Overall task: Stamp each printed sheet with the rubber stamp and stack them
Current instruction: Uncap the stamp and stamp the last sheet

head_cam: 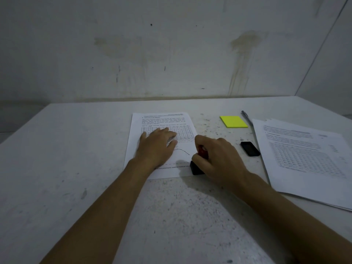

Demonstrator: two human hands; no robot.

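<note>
The right hand [219, 157] is curling its grip round the stamp [198, 164], pressing it on the sheet's [163, 121] lower right corner, while the left hand [157, 144] is lying flat on that sheet, a stack [304, 159], lid [250, 148], notes [233, 121] and pen [246, 117] lying to the right on the desk [76, 168].

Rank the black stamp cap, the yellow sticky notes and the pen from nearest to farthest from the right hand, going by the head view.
From the right hand:
1. Black stamp cap, just to its right on the table.
2. Yellow sticky notes, farther back and right.
3. Pen, beyond the notes' right edge, beside the paper stack.
</note>
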